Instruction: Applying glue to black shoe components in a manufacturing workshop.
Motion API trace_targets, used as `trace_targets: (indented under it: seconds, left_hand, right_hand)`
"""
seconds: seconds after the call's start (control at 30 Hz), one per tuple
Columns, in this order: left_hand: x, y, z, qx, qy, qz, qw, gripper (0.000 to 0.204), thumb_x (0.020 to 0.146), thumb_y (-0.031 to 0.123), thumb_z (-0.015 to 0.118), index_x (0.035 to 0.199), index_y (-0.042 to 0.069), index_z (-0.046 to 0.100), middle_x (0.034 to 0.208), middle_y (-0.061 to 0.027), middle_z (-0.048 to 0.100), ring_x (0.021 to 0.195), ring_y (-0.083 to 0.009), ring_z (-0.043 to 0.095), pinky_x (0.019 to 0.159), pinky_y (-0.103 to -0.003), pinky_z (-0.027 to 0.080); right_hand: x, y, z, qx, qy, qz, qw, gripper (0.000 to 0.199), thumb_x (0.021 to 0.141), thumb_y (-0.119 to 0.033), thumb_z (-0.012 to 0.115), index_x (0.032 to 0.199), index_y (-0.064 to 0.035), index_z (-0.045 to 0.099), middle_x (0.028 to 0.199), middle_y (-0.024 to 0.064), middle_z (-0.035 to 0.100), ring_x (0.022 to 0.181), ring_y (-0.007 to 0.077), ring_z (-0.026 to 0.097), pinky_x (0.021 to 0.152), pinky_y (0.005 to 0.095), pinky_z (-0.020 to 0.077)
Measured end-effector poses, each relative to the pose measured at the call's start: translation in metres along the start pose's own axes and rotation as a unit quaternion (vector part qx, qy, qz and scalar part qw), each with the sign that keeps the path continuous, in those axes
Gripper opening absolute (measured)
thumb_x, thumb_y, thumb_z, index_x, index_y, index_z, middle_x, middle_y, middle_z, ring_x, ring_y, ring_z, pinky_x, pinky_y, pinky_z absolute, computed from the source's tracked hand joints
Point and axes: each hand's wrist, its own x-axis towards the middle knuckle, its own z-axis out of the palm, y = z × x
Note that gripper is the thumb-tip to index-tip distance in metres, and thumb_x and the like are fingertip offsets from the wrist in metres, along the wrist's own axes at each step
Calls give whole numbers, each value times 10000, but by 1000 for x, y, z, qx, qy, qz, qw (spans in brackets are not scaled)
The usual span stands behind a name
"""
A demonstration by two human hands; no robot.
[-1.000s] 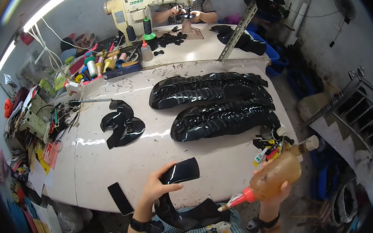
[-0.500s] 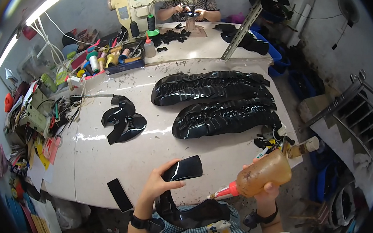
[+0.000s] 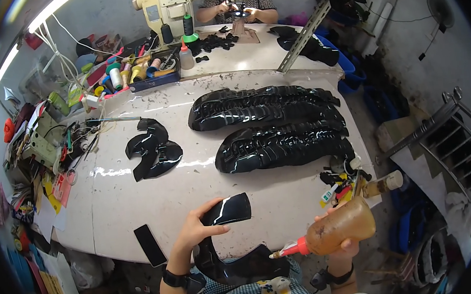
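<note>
My left hand (image 3: 200,225) pinches the upper end of a curved, glossy black patent shoe upper piece (image 3: 228,270), which bends down toward my lap at the table's front edge. In my right hand (image 3: 337,242) lies a large squeeze bottle (image 3: 341,226) of amber liquid, probably glue, with a red collar and a pale, smeared nozzle. The bottle is tilted on its side, and its tip points left at the right end of the black piece, touching or nearly touching it. Several similar black pieces (image 3: 155,148) lie on the table ahead to the left.
Two long rows of overlapping black pieces (image 3: 265,108) cover the table's right half. A phone (image 3: 150,245) lies at front left. Small tools and a jar (image 3: 382,184) crowd the right edge. Beyond, a co-worker's hands (image 3: 239,12) work at a sewing machine (image 3: 180,2). A thread tray (image 3: 155,78) sits far left.
The bottle has shifted slightly right and down, and its nozzle now sits at the right end of the black piece. My left hand keeps its grip, moving slightly left.
</note>
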Motion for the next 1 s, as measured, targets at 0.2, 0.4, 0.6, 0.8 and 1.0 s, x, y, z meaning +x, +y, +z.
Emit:
trace_targets:
  seconds: [0.2,0.4,0.6,0.8,1.0]
  left_hand:
    - [3,2,1,-18,-9,-6,1000,682,530,67,723,1158,-32,476,1100,-104,526,1001,-174,492,899,-269,348]
    - [4,-2,-2,-12,-5,11,1000,630,569,106,736,1140,-11,499,1059,-91,548,971,-160,504,878,-261,365]
    - [5,-1,-3,-13,-1,-15,1000,675,535,64,715,1159,-31,475,1098,-100,525,991,-170,495,883,-268,367]
    - [9,-8,0,55,16,2,998,615,580,144,739,1134,9,509,1018,-83,567,916,-149,526,834,-261,398]
    - [49,-86,1,116,41,-28,992,633,591,288,737,1147,75,520,1011,-117,597,908,-198,567,816,-288,426]
  right_hand:
    - [-4,-1,0,-45,1,-40,998,781,684,-229,701,1265,-8,228,1210,192,419,1024,373,498,864,476,433]
    - [-12,-5,1,-74,63,-4,995,858,613,-309,769,1240,-21,258,1134,131,410,1004,311,504,849,510,437]
    - [-8,-8,3,-70,43,10,997,795,585,-263,783,1168,-8,307,1070,150,451,952,321,534,808,499,467]
    - [-10,-2,-2,-74,54,26,995,754,606,-254,760,1167,-7,321,1047,160,477,931,332,547,772,492,486]
    - [-10,9,-32,77,207,58,973,683,697,-404,625,1217,-59,348,1048,198,512,853,333,578,717,479,502]
